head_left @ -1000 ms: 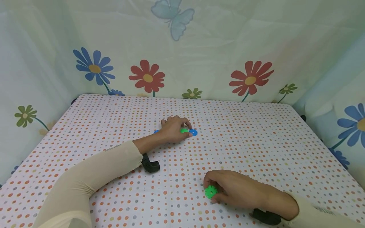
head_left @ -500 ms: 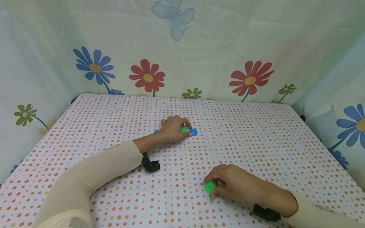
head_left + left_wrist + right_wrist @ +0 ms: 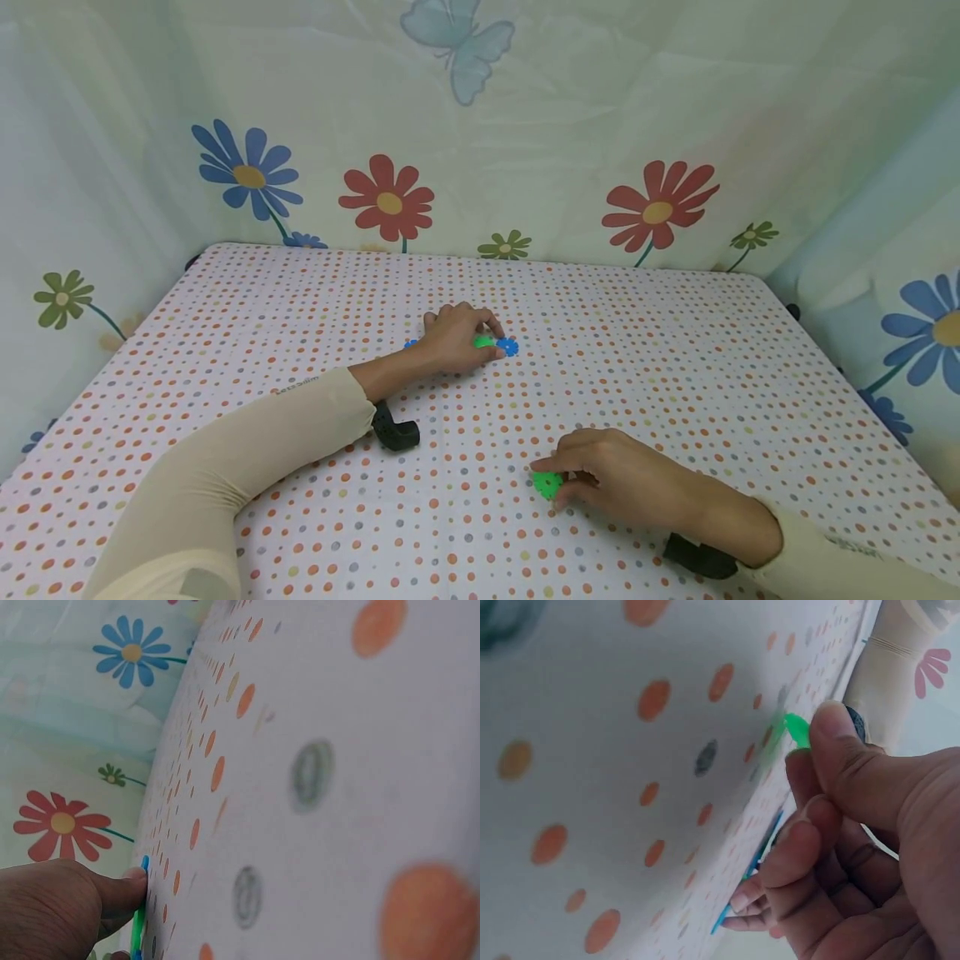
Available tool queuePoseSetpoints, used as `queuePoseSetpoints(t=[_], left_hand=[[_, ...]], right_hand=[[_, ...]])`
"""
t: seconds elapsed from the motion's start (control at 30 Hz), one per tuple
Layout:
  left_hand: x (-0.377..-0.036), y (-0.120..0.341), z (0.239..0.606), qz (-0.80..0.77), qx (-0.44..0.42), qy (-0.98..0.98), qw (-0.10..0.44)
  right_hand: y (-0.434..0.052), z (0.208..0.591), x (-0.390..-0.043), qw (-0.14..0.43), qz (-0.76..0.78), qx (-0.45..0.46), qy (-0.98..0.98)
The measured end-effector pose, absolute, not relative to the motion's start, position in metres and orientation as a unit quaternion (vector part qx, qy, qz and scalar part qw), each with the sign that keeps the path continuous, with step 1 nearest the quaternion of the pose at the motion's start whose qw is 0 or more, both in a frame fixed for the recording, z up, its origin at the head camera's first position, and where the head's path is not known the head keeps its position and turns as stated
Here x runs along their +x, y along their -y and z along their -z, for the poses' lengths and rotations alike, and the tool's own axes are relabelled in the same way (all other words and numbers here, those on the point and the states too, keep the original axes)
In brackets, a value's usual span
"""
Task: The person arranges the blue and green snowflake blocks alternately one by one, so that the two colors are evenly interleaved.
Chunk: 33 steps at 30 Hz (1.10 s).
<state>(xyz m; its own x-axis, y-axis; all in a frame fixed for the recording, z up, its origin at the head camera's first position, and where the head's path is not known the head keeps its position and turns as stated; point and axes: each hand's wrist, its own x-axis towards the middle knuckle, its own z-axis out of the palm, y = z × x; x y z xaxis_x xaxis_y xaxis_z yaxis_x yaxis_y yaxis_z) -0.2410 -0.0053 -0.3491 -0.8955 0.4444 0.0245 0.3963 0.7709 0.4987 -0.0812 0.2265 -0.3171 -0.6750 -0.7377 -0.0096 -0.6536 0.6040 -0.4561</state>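
I'm looking down on the table (image 3: 675, 350), covered w/ a polka-dot cloth, flower-print fabric walls around it. Both arms in cream sleeves, black wrist mounts under each.

Left hand (image 3: 452, 340) is far out near table centre, palm down, fingers curled over a small cluster: a green disc (image 3: 483, 342) under the fingertips and a blue disc (image 3: 508, 347) touching it on the right side, just past the fingertips. Left wrist view shows the thumb (image 3: 120, 892) pressed at the edges of both pieces, seen edge-on, flat to the cloth. So I read that hand as pinning/pinching the pair, not lifting. A bit of blue also peeks out behind the hand's wrist side (image 3: 410, 342); can't tell what it is.

Right hand (image 3: 611, 479) is near me, well apart from the left one. Fingers curled, pinching a green gear-shaped disc (image 3: 547, 483) at its left-pointing fingertips. Right wrist view: thumb (image 3: 840, 761) on top of the green piece (image 3: 798, 729), other fingers folded under; piece sits at or just above the cloth, can't tell if it's touching.

Key relation, as I judge it: the held disc lies left of the right hand's knuckles, at the fingertips, and the left-hand cluster is up and slightly left from it, across open cloth. Disc is round, so no long axis; its face looks roughly flat to the table. Right hand is the nearer one to this piece, left hand to the pair.
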Motion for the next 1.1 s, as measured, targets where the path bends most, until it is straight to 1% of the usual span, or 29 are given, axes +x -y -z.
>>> queuePoseSetpoints(t=[0.27, 0.4, 0.6, 1.1], left_hand=[[-0.241, 0.005, 0.349, -0.251, 0.220, -0.941, 0.047], [-0.242, 0.006, 0.349, -0.251, 0.223, -0.941, 0.046], [-0.242, 0.006, 0.351, -0.259, 0.229, -0.937, 0.042], [-0.241, 0.005, 0.349, -0.259, 0.232, -0.937, 0.041]], right_hand=[[-0.227, 0.313, -0.082, 0.100, 0.182, -0.383, -0.900], [-0.227, 0.312, -0.089, 0.110, 0.183, -0.355, -0.910], [-0.231, 0.316, -0.104, 0.132, 0.226, -0.313, -0.913], [-0.242, 0.325, -0.139, 0.088, 0.214, -0.284, -0.930]])
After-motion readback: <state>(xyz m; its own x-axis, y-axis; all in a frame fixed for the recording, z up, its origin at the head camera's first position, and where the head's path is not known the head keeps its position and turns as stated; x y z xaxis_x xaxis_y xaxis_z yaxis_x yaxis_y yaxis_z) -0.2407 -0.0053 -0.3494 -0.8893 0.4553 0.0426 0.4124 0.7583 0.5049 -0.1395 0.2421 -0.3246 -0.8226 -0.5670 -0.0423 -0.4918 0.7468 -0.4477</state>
